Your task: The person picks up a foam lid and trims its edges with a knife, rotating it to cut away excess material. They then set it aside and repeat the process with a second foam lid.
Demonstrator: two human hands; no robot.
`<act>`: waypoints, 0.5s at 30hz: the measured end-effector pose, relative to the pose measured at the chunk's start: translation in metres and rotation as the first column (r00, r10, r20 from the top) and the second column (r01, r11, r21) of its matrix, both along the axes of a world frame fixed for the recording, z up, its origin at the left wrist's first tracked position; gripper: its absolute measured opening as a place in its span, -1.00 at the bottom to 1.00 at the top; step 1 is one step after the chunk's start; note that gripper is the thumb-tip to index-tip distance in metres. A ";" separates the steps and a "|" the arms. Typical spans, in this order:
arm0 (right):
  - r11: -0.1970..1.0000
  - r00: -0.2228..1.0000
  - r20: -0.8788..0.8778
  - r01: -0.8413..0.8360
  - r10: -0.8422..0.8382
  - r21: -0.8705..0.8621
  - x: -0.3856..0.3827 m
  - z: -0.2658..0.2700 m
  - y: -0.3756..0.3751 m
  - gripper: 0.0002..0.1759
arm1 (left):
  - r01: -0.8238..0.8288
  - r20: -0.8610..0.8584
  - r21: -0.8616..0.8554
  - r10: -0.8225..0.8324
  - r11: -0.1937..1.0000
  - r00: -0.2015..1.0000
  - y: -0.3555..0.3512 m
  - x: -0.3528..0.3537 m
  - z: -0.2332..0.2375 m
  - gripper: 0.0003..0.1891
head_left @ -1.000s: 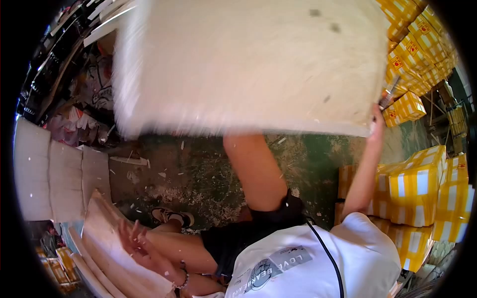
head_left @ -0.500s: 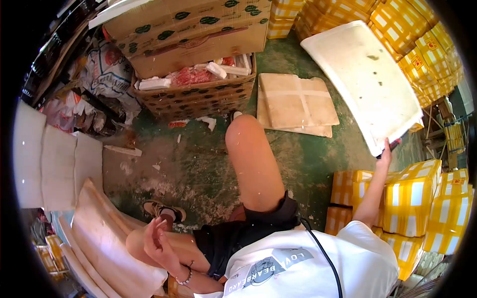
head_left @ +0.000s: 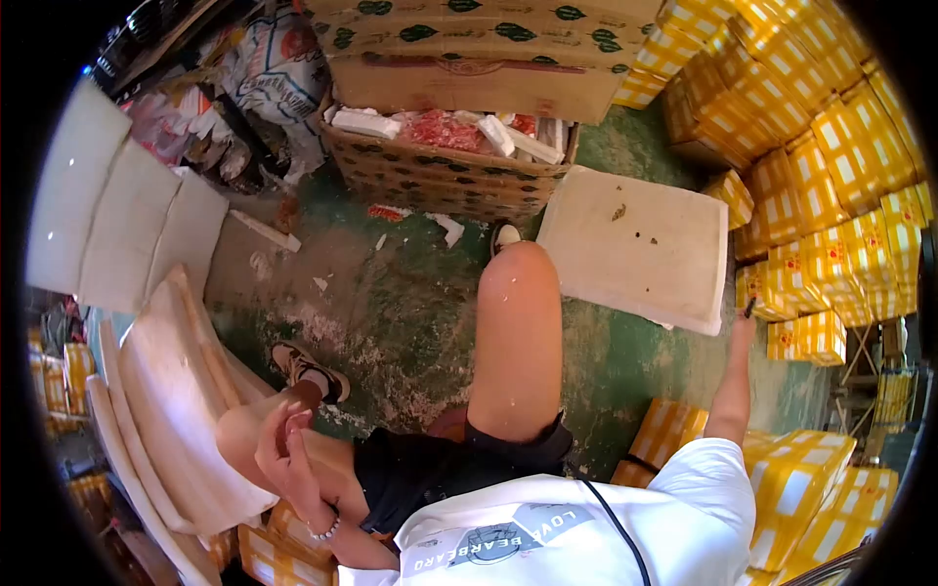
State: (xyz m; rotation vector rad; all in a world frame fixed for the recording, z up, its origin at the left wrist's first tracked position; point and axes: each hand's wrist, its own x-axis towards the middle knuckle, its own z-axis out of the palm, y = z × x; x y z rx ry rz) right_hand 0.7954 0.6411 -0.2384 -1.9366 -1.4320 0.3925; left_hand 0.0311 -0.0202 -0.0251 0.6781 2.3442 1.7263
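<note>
My right hand (head_left: 745,327) is stretched out at the right, closed around a slim dark tool (head_left: 750,308) whose kind I cannot make out. Just to its left, a white foam panel (head_left: 630,249) with a few dark spots lies flat on the floor, apart from the hand. It covers nearly all of the tan panels beneath it. Over my left thigh, my left hand (head_left: 285,454) is held with fingers curled together; anything inside them is hidden. Beside that leg lean several pale foam panels (head_left: 171,391).
A large cardboard box (head_left: 440,181) holds foam scraps and red material. Yellow-and-white taped boxes (head_left: 840,215) are stacked at the right, with more taped boxes (head_left: 796,488) by my right arm. White foam blocks (head_left: 127,215) stand at the left. Foam scraps (head_left: 449,230) litter the green floor.
The foam panel that was tilted up near my right hand now lies flat on the floor panels. My right hand has moved away from it. The view has shifted to the right.
</note>
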 end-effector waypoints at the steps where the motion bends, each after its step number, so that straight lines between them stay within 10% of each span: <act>1: 0.971 0.947 0.258 0.145 -0.192 0.193 0.005 -0.022 0.014 -0.59 | -0.004 0.020 0.002 0.004 1.000 1.000 0.002 0.001 0.002 -0.70; 3: 0.957 0.955 0.148 0.233 -0.259 0.171 -0.044 -0.029 -0.003 -0.54 | -0.042 0.043 -0.007 0.042 0.999 0.998 0.001 0.005 0.002 -0.69; 9: 0.848 0.832 -0.180 -0.529 0.524 0.027 -0.210 -0.098 -0.131 -0.48 | -0.299 -0.086 0.116 0.309 0.947 0.947 -0.047 0.017 0.006 -0.74; 14: 0.698 0.769 -0.350 -0.635 0.534 -0.331 -0.279 -0.120 -0.244 -0.38 | -0.621 -0.185 -0.006 0.609 0.784 0.771 -0.118 -0.004 0.033 -0.77; 15: 0.724 0.852 -0.116 -0.499 0.511 -0.477 -0.267 -0.164 -0.239 -0.58 | -0.663 -0.225 -0.058 0.638 0.746 0.737 -0.131 -0.007 0.032 -0.77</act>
